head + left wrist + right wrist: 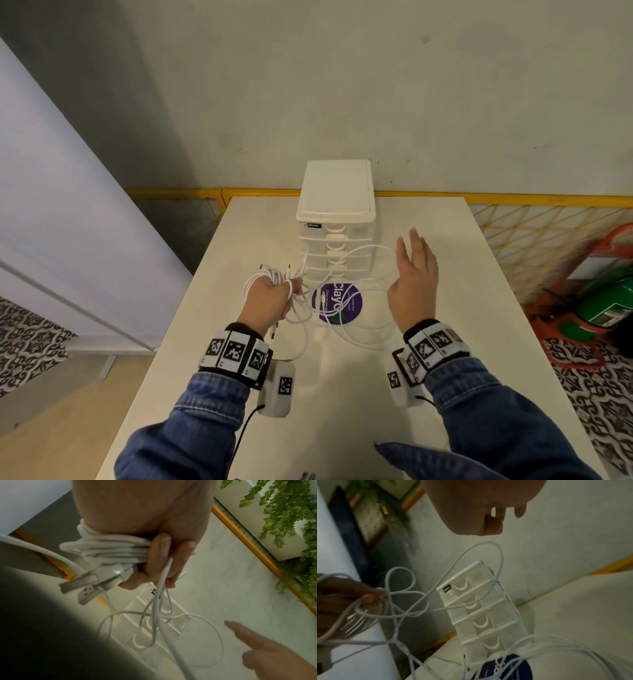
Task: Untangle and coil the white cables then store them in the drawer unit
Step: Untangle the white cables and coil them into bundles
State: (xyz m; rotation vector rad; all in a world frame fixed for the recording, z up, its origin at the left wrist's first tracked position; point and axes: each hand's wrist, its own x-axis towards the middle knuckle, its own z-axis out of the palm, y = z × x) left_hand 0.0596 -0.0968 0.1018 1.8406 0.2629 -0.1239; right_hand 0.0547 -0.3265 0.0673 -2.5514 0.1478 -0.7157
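My left hand grips a coil of white cable wound round its fingers, with USB plugs sticking out of the bundle. Loose white cable loops trail from that hand across the table and up in front of the white drawer unit. My right hand hovers to the right of the loops with fingers straight and spread, holding nothing. In the right wrist view a high cable loop arcs below my right hand, in front of the drawer unit, whose drawers look closed.
A round purple sticker lies on the white table under the cables. A yellow mesh fence runs behind and right of the table. A green cylinder in a red stand sits on the floor at right.
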